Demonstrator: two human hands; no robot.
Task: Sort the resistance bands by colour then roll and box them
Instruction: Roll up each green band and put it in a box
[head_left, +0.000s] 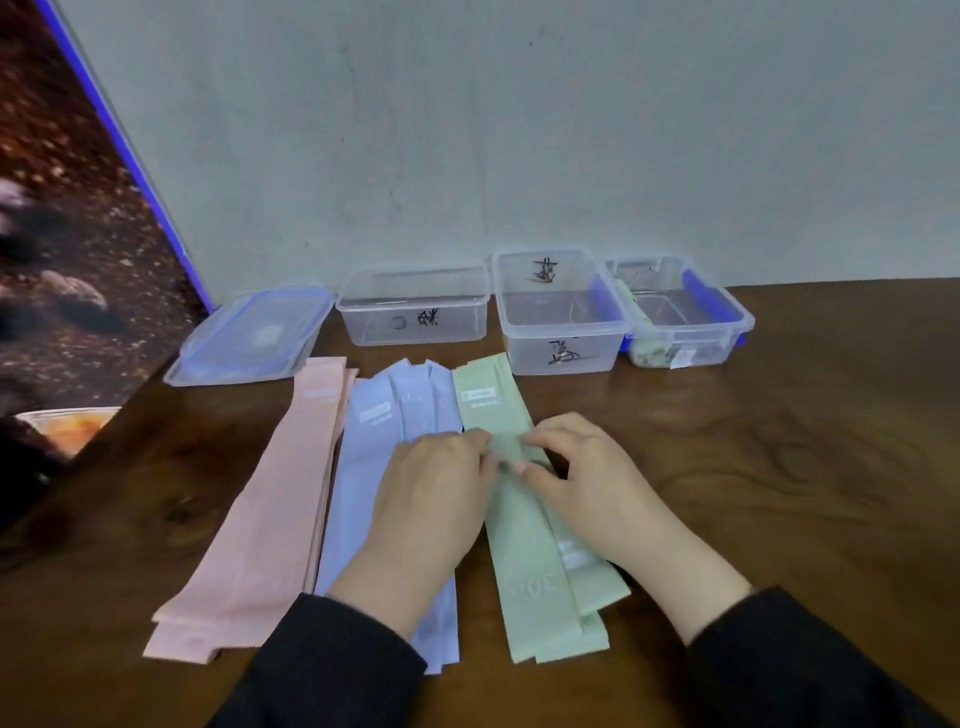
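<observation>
Three piles of bands lie side by side on the table (779, 467); the left pile (260, 519) sits just beside the middle pile (363, 467), and the right pile (530, 571) overlaps the middle one's far end; both hands, left hand (436, 499) and right hand (587, 478), rest on the right pile; behind the piles, against the wall (519, 130), stand in a row from left to right a lid (249, 338), a first box (413, 312), a second box (558, 312) and a third box (680, 312); a rolled band (644, 338) lies in the third box.
</observation>
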